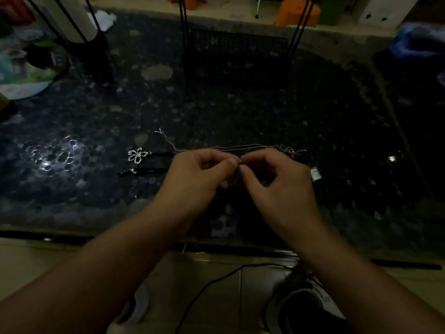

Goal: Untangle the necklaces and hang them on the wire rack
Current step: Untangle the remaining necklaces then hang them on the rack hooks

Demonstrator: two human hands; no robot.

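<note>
Where the fingertips meet above the dark stone table: left hand and right hand, fingers curled, pinching something too dark to make out. Just behind, flat on the table, a thin silver chain. To the left, a flower pendant on a black cord. At the far edge, well apart, a black wire rack.

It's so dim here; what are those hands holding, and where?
Both hands, left hand and right hand, pinch a dark cord at the fingers; which part cannot be told.
</note>
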